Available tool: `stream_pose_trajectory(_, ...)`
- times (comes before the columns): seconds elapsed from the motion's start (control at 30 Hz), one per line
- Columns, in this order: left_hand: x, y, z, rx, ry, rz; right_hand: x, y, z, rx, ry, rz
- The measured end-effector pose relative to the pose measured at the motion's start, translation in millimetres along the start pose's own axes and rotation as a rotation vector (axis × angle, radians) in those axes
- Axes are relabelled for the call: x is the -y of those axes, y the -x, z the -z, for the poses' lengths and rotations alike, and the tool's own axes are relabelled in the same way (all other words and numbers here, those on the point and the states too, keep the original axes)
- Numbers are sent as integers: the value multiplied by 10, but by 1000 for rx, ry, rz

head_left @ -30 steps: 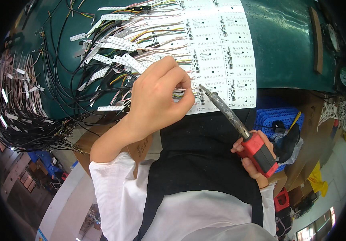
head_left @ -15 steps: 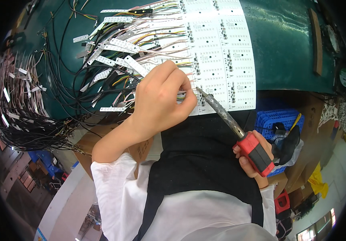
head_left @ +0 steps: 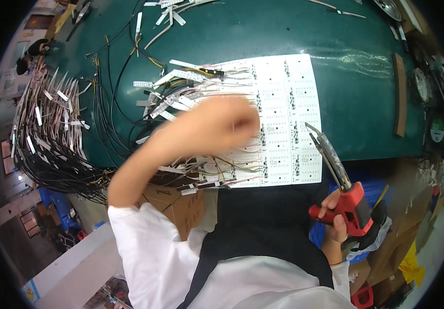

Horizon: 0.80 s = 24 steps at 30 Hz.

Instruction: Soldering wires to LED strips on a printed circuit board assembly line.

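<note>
A white panel of circuit boards (head_left: 278,175) lies at the near edge of the table, with small dark components in columns. Thin coloured wires (head_left: 240,167) run from its left side toward white LED strips (head_left: 185,102) and black cables. My left hand (head_left: 227,123), smeared by motion, is over the panel's left part and hides some wires; its fingers cannot be made out. In my right hand (head_left: 335,226) is a red gun-shaped soldering iron (head_left: 355,208), gripped by its handle. Its tip points up-left over the panel's right part, apart from my left hand.
The green table (head_left: 356,103) carries a large bundle of cables (head_left: 52,154) at the left and a brown wooden strip (head_left: 399,95) at the right. Below the edge are a cardboard box (head_left: 180,211) and a blue basket (head_left: 374,190).
My left hand has moved away from the panel's nearer wires, farther up the panel. The soldering iron has drawn off to the right, away from the left fingers. The whole view has shifted.
</note>
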<state>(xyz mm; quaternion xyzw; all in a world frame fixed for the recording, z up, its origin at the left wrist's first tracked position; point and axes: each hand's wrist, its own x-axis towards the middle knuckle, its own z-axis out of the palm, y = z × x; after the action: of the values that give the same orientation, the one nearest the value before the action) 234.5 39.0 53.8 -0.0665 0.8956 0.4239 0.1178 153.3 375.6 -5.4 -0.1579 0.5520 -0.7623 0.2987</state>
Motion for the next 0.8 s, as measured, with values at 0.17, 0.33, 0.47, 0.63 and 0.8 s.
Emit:
stream_pose_trajectory(0.17, 1066, -892, 948, -824, -749, -104, 17, 0, -51, 33, -2, 9)
stream_pose_trajectory(0.33, 1217, -1534, 1267, -892, -985, -313, -8, 74, 12, -39, 19, -31)
stream_pose_trajectory(0.47, 1242, -1677, 1293, -825, -1030, -409, 26, 83, -15, -55, 0, -26)
stream_pose_trajectory(0.63, 693, -1411, 1055, -977, -417, -388, -22, 112, 10, -40, 18, -21)
stream_pose_trajectory(0.8, -57, -461, 481, -634, -181, -281, 40, 105, 139, 97, -19, 1)
